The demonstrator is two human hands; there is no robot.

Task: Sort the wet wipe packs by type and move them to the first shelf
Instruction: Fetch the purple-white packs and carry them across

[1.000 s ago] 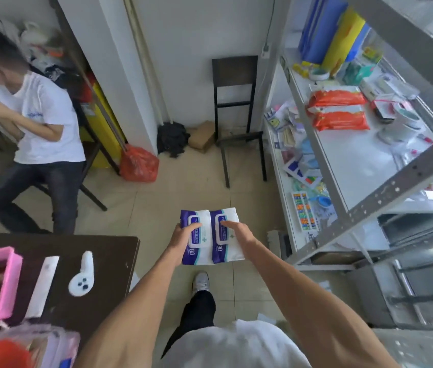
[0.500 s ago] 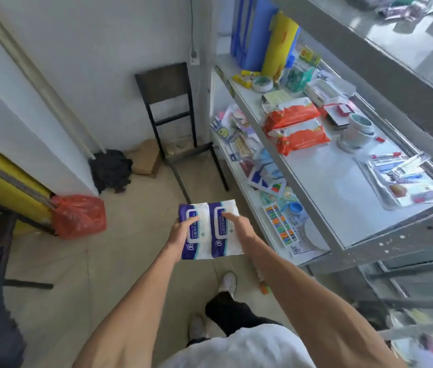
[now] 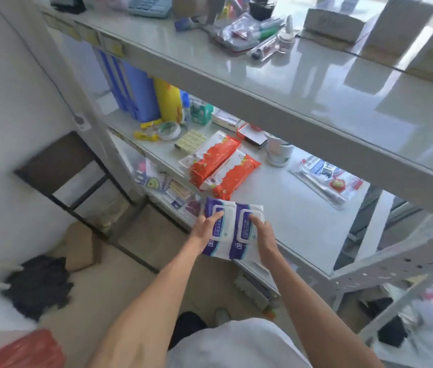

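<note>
- Left hand [image 3: 204, 231]: thumb on top, clamped on the left purple-white pack [image 3: 223, 233].
- Right hand [image 3: 265, 236]: same grip on the right purple-white pack [image 3: 243, 235].
- Packs side by side, edges touching, lids up, centre frame over the shelf [image 3: 297, 213] front edge.
- Two orange packs [image 3: 220, 166] lie on that shelf, just above.

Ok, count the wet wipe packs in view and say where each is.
4. Two orange packs lie together on the shelf. Two purple-and-white packs are at its front edge, one in the left hand, one in the right hand. Others may be hidden.
</note>
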